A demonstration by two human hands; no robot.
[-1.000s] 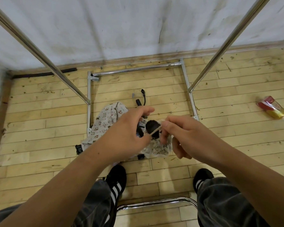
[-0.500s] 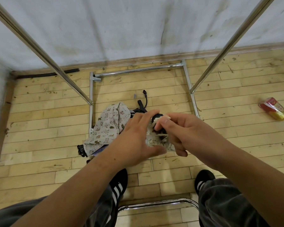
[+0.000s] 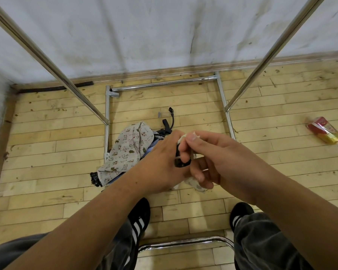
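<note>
Over the chrome frame (image 3: 164,83) sitting on the floor: pale wood plank floor (image 3: 47,137), scuffed and speckled with debris. White wall (image 3: 144,36) behind the frame is streaked with grime, with a dark strip (image 3: 55,88) along the skirting left of the frame. Two slanted tubes (image 3: 47,61) rise from the frame's side rails and run out of shot. Left hand (image 3: 160,164) and right hand (image 3: 220,154) meet over the frame's near half, touching. Left fingers curl round a small dark object (image 3: 180,163). Right thumb and forefinger pinch the pale cloth (image 3: 193,181) wrapped on it, and a tail of cloth hangs below the right hand. Both hands block the floor behind them. Cat-print fabric (image 3: 125,151) is heaped against the frame's left rail, and a black strap (image 3: 171,121) pokes out past it inside the frame. Red-and-gold packet (image 3: 325,131) lies well right of the frame, print too small to read. Black shoes (image 3: 140,217) with white stripes stand on the near side of the frame
</note>
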